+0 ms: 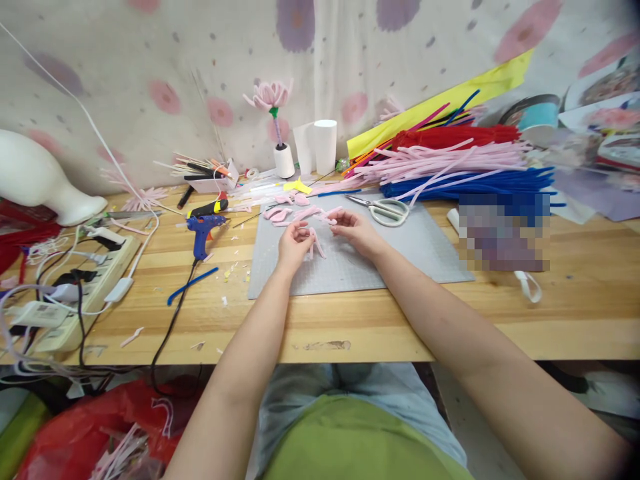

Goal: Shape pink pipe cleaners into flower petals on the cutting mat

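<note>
Above the grey cutting mat [350,273] my left hand [294,248] pinches a bent pink pipe cleaner [319,244], whose two legs hang down. Close by on the right, my right hand [356,232] has its thumb and fingers closed on a short pink pipe cleaner piece [333,216]; its far end is hard to make out. Just behind the hands, several pink pipe cleaner loops [277,213] lie on the mat. Scissors [387,211] with pale handles rest at the mat's back edge.
A blue glue gun [201,233] with a black cord stands left of the mat, near a power strip [95,293]. A pink pipe cleaner flower [273,97] rises from a white holder [284,162]. Bundles of pink [445,163], red and blue pipe cleaners lie at the back right.
</note>
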{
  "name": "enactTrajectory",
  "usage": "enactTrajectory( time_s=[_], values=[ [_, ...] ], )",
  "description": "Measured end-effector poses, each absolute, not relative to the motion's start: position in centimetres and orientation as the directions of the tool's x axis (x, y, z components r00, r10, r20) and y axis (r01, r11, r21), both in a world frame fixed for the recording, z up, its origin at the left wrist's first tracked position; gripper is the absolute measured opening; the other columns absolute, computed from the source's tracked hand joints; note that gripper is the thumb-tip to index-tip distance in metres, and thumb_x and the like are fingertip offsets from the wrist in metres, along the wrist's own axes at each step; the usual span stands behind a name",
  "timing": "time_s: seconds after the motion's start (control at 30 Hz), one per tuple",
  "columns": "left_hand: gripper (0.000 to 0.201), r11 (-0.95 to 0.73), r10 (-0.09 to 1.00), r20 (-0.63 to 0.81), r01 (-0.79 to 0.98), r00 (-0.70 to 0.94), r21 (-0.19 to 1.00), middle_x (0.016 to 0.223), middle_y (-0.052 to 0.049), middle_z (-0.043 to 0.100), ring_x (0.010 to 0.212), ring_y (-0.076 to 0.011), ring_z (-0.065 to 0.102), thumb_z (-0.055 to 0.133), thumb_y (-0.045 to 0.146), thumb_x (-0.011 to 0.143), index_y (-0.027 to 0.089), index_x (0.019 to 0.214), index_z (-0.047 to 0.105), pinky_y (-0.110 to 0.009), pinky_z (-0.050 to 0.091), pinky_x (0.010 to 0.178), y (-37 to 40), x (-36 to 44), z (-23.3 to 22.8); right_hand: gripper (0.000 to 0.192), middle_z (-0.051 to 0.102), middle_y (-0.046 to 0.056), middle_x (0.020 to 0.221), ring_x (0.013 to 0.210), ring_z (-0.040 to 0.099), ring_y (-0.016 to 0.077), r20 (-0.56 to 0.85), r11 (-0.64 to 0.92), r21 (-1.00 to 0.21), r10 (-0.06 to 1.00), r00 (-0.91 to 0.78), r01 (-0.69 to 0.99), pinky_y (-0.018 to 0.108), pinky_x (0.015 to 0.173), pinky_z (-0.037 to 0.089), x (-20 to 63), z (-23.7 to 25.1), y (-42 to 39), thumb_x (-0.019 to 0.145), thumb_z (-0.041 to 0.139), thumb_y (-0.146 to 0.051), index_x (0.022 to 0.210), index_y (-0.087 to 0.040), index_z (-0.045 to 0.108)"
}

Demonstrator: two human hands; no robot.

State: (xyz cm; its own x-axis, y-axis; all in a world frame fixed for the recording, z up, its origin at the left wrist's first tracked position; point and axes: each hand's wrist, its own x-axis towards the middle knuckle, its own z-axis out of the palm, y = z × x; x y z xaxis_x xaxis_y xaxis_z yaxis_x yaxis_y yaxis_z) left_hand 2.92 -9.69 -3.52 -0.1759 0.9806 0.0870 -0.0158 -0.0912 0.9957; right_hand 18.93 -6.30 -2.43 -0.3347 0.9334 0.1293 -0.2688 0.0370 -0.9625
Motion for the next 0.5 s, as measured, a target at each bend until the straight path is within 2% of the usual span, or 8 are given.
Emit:
enactTrajectory(
  time_s=[0.17, 0.27, 0.5],
  values=[
    [0.037, -0.067, 0.972, 0.082, 0.071, -0.222, 0.995, 0.080, -0.002, 0.061, 0.058, -0.0099, 0.060, 0.065, 0.019, 0.061, 0.015, 0.096, 0.052, -0.024, 0.048, 0.057, -9.7, 2.9, -3.5, 0.023, 0.055, -0.003, 0.065, 0.058, 0.050, 0.0071, 0.101, -0.004, -0.936, 0.955, -0.279, -0.353, 0.022, 0.056, 0.042, 19.4, -2.1, -6.2, 0.060, 0.071, -0.032, 0.075, -0.018, 0.060],
    [0.037, -0.075, 0.951, 0.112, 0.137, -0.287, 0.988, 0.085, -0.002, 0.060, 0.056, -0.0095, 0.061, 0.061, 0.019, 0.065, 0.018, 0.100, 0.049, -0.022, 0.045, 0.053, -9.8, 2.9, -3.6, 0.024, 0.057, -0.002, 0.066, 0.059, 0.052, 0.0083, 0.096, -0.032, -0.922, 0.946, -0.308, -0.385, 0.023, 0.056, 0.043, 19.4, -1.8, -6.3, 0.060, 0.070, -0.036, 0.073, -0.018, 0.061],
    [0.036, -0.104, 0.941, 0.186, 0.283, -0.282, 0.954, 0.089, -0.001, 0.061, 0.055, -0.0068, 0.059, 0.060, 0.018, 0.068, 0.019, 0.102, 0.048, -0.019, 0.044, 0.053, -10.1, 2.8, -3.5, 0.020, 0.056, -0.001, 0.060, 0.054, 0.047, 0.0079, 0.037, 0.028, -0.999, 0.903, -0.427, -0.026, 0.019, 0.043, 0.030, 18.8, -1.8, -7.2, 0.060, 0.070, -0.032, 0.072, -0.016, 0.065]
  ],
)
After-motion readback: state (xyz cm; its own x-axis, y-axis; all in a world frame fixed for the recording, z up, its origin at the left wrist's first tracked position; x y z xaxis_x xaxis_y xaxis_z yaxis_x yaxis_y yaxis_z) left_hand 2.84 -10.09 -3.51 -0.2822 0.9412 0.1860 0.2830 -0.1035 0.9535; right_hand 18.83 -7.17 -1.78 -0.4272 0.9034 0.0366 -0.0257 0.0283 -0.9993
